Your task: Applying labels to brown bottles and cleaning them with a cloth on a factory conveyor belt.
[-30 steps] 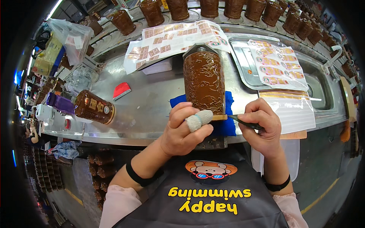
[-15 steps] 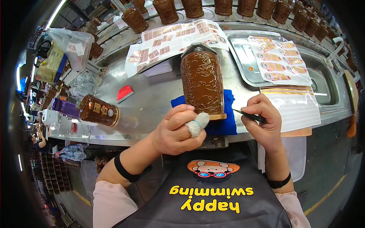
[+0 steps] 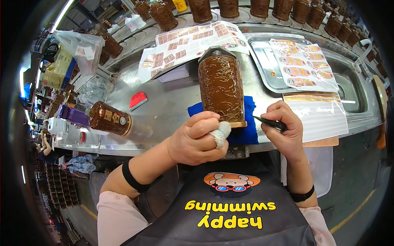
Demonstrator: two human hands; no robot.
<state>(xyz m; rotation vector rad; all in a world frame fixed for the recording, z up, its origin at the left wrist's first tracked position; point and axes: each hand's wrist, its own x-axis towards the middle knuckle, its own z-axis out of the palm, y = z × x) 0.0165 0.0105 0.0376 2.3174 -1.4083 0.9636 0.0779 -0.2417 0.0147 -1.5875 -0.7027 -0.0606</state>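
Observation:
A brown embossed bottle (image 3: 222, 88) lies in front of me, its neck pointing away and its gold-edged base nearest me. Beneath its lower part is a blue cloth (image 3: 251, 123). My left hand (image 3: 199, 139) is closed at the bottle's near left corner; a white knitted cover (image 3: 221, 134) wraps one of its digits. What its curled fingers hold, if anything, is hidden. To the right of the base, my right hand (image 3: 285, 129) pinches dark pointed tweezers (image 3: 271, 123), their tip directed left toward the bottle and apart from it.
Label sheets (image 3: 176, 49) lie behind the bottle; more labels (image 3: 305, 63) rest on a metal tray (image 3: 262, 78) beside a sink (image 3: 357, 96). Left are a red scraper (image 3: 138, 100) and another brown bottle (image 3: 110, 118). Bottles (image 3: 229, 7) line a conveyor at the back.
Along the back conveyor the bottles have shifted right, and a yellow item has appeared among them. The whole view has shifted slightly; both hands keep nearly the same pose by the bottle.

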